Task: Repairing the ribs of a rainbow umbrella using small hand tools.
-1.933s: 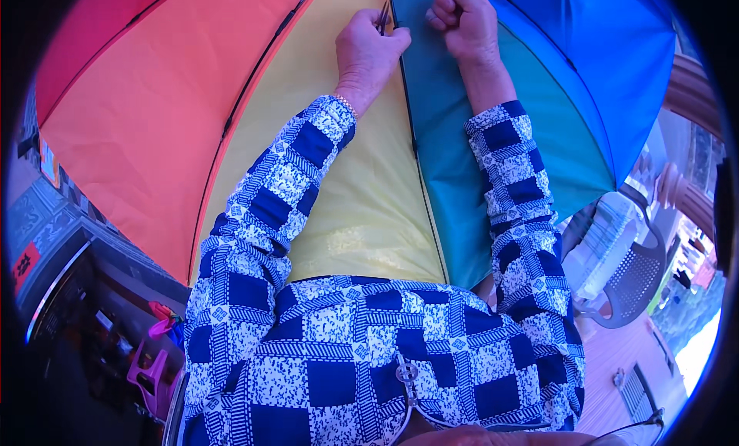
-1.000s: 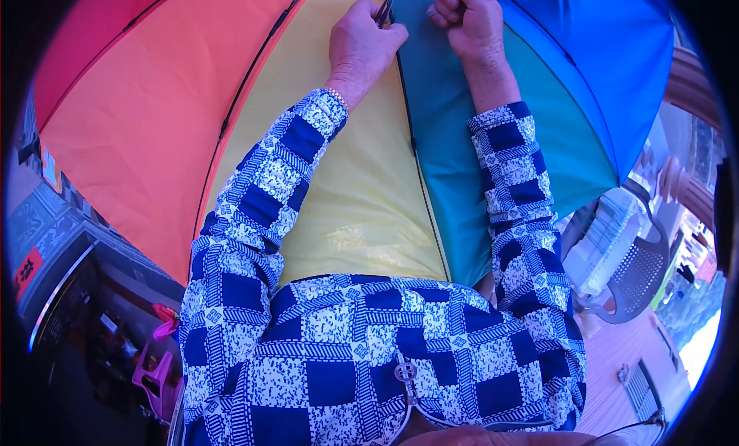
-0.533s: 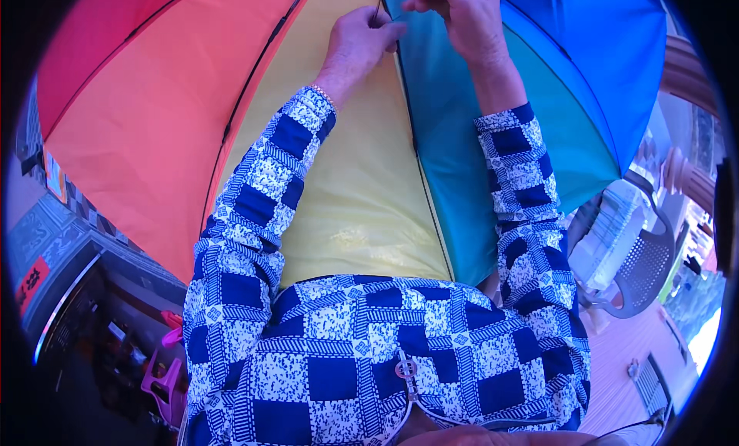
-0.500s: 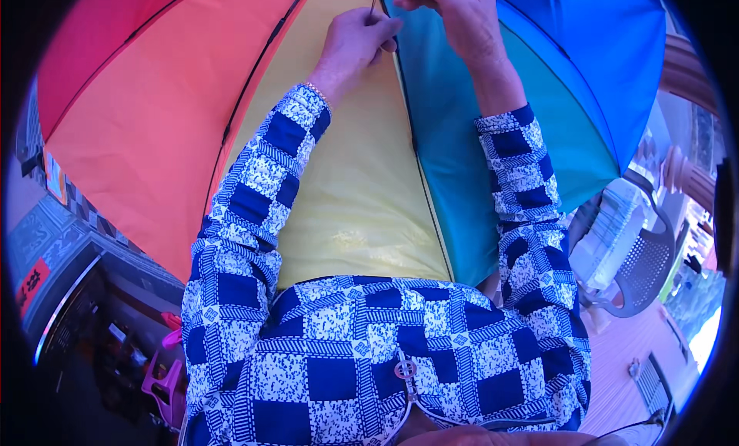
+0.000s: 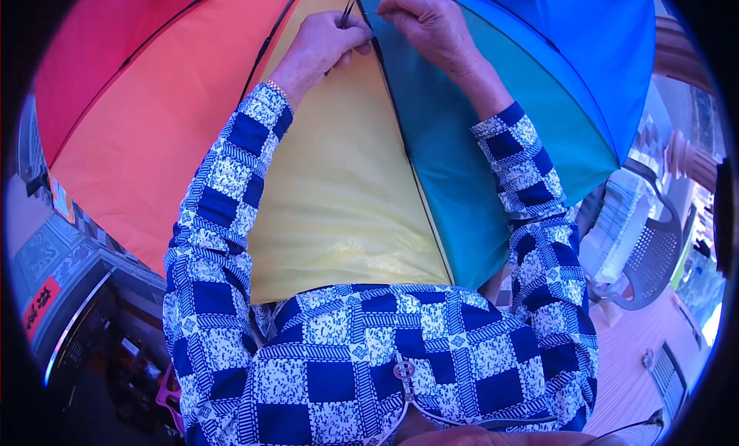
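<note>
A large open umbrella (image 5: 339,192) with red, orange, yellow, teal and blue panels fills the view in front of me. My left hand (image 5: 319,49) pinches the fabric at the dark rib (image 5: 400,145) between the yellow and teal panels; a thin dark metal tip (image 5: 346,13) sticks up beside its fingers. My right hand (image 5: 427,21) is closed just to the right of it at the same seam, pinching what looks like a fine needle or thread, too small to tell. Both forearms wear blue and white checked sleeves.
A grey mesh chair (image 5: 650,249) stands at the right on a pinkish floor (image 5: 623,369). At the lower left are a dark counter edge (image 5: 85,315) with cluttered items and a pink object (image 5: 169,392).
Both hands have crept a little upward and leftward along the seam between the yellow and teal panels. The umbrella has shifted slightly with them.
</note>
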`<state>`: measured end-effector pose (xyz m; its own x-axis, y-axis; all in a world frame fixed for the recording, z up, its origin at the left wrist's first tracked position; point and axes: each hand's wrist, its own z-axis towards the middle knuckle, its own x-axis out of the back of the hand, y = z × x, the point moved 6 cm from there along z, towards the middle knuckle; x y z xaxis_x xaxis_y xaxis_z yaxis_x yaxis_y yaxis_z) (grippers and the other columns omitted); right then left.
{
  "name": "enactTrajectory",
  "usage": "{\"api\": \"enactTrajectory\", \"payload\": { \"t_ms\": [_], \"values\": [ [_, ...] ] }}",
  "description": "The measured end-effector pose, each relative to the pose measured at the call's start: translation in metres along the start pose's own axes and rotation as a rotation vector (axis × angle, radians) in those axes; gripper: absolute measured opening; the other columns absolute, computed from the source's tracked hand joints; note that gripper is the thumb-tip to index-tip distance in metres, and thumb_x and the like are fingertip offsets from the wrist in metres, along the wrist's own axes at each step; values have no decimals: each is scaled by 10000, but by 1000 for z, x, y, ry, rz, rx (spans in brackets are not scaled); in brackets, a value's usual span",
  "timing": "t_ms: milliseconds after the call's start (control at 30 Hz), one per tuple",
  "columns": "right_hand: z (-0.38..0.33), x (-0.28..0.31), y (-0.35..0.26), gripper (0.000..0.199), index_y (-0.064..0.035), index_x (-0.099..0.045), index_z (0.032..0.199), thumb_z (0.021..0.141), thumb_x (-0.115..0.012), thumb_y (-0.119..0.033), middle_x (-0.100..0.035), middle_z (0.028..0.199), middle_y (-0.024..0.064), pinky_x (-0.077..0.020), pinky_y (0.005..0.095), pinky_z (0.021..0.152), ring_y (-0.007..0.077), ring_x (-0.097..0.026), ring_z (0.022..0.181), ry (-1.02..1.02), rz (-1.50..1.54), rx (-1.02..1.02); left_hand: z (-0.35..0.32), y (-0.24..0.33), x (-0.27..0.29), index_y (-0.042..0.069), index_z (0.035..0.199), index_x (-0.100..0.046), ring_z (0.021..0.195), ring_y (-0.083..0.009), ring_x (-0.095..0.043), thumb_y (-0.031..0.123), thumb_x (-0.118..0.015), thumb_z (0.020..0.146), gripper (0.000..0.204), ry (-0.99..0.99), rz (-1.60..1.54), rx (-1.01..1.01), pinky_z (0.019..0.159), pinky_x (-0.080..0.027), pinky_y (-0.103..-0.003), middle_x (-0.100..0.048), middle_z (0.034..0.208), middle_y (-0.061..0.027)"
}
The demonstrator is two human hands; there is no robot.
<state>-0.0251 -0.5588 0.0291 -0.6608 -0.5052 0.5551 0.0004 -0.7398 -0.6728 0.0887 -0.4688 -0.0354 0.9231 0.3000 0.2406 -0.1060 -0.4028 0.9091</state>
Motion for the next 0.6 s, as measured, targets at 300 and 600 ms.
{"api": "enactTrajectory", "payload": {
  "t_ms": [300, 600],
  "values": [
    [-8, -22, 20, 71, -152, -640, 856, 800, -599, -139, -582, 797, 55, -488, 328, 639, 252, -600, 769, -151, -366, -10, 3, -10, 5, 37, 878, -600, 449, -21, -452, 216, -607, 834, 184, 64, -103, -86, 408, -336, -171, -641, 704, -26],
    [-10, -26, 20, 59, -148, -643, 845, 803, -603, -148, -588, 796, 47, -490, 324, 644, 251, -602, 765, -169, -377, 33, 10, -20, 9, 47, 873, -593, 440, -31, -470, 227, -601, 841, 183, 63, -208, -69, 387, -332, -184, -633, 678, -29]
  ]
}}
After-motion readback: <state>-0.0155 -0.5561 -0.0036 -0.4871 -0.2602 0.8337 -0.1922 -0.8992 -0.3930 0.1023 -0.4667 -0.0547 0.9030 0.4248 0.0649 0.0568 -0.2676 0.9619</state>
